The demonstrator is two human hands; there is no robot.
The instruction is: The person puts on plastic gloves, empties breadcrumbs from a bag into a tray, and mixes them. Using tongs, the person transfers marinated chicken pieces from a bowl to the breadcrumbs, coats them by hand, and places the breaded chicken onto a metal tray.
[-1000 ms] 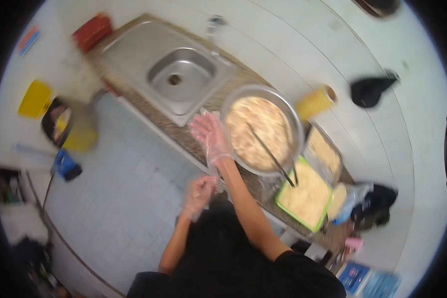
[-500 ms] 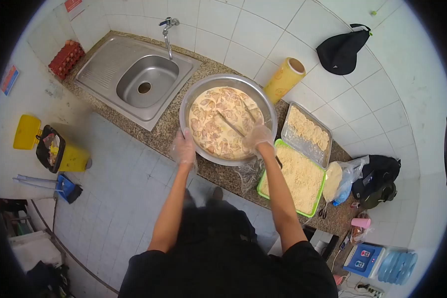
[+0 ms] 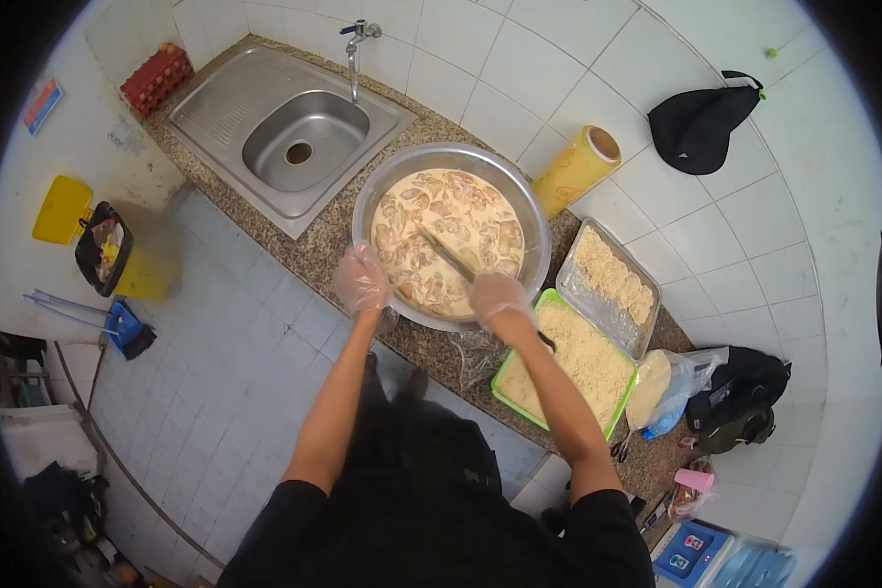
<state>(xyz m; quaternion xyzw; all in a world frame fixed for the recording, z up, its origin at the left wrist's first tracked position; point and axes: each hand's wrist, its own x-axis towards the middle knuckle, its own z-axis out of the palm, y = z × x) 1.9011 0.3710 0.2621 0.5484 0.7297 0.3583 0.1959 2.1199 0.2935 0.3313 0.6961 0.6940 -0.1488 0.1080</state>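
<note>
A large steel bowl [image 3: 365, 201] on the granite counter holds pieces of what looks like raw chicken [image 3: 446, 206] in a creamy, pale liquid. My left hand [image 3: 364, 279], in a clear plastic glove, grips the bowl's near left rim. Over the bowl's near right side, my gloved right hand [image 3: 501, 296] is closed around metal tongs [image 3: 446, 250]. Their tips dip among the pieces, and a dark end shows behind the wrist. Right of the bowl, a green-rimmed tray [image 3: 513, 400] of pale crumbs lies partly under my right forearm.
Behind the crumbs, a metal tray [image 3: 598, 309] bears coated pieces. A yellow film roll [image 3: 576, 171] stands by the wall. The steel sink [image 3: 304, 147] is left of the bowl. Plastic bags [image 3: 681, 382], a black bag [image 3: 735, 392] and a pink cup [image 3: 694, 480] sit farther right.
My right hand has shifted left and nearer my body with the tongs, whose two arms appeared spread before. The left hand stays at the rim. The whole view has tilted slightly.
</note>
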